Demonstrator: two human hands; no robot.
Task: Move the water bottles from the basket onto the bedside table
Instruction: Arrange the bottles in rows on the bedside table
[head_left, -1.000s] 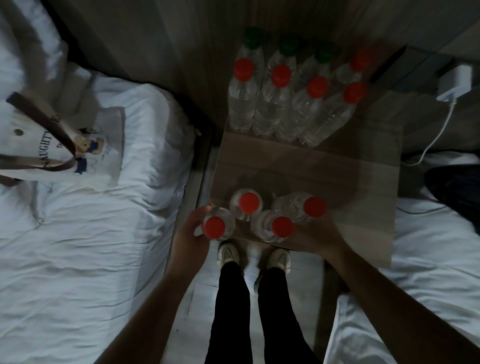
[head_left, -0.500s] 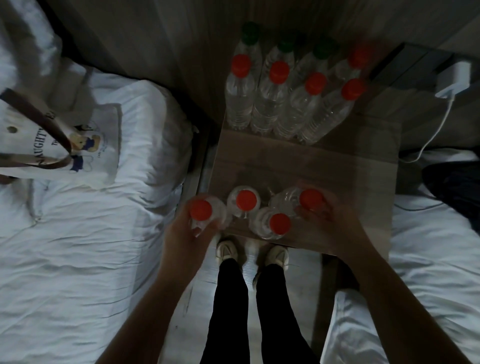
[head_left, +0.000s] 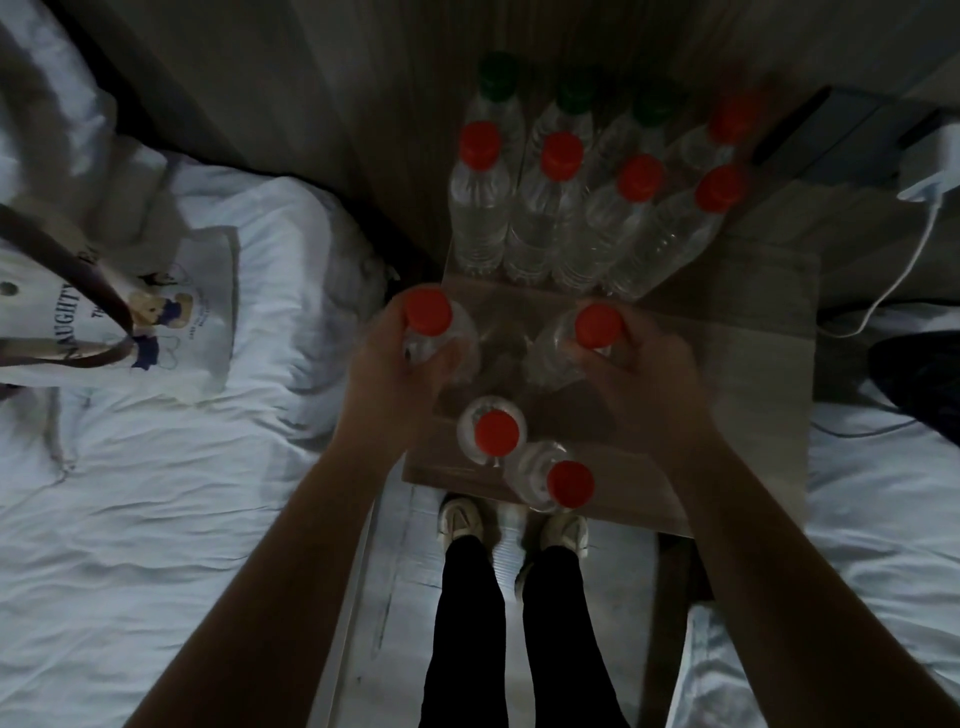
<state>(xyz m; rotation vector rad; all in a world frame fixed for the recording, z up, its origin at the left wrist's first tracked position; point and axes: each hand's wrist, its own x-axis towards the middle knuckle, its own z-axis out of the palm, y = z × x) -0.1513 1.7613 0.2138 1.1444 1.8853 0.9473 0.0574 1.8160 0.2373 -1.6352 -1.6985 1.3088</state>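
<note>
The wooden bedside table (head_left: 748, 332) stands between two beds. My left hand (head_left: 395, 379) grips a clear red-capped water bottle (head_left: 428, 312) lifted over the table's left edge. A second red-capped bottle (head_left: 597, 325) is gripped in my right hand (head_left: 649, 374) above the table's middle. Two more red-capped bottles (head_left: 496, 431) (head_left: 569, 483) stand near the table's front edge. Along the back, against the wall, stand several bottles in two rows (head_left: 561, 208), some with green caps. The tote bag (head_left: 104, 317) that serves as the basket lies on the left bed.
A white bed (head_left: 156, 493) is on the left and another (head_left: 883, 493) on the right. A white charger (head_left: 930, 171) with its cable hangs at the table's right. Dark cloth (head_left: 919, 374) lies on the right bed. My legs and shoes (head_left: 511, 525) stand before the table.
Both hands have each taken a front bottle and carried it up and back toward the rear rows. Two bottles stay at the front edge.
</note>
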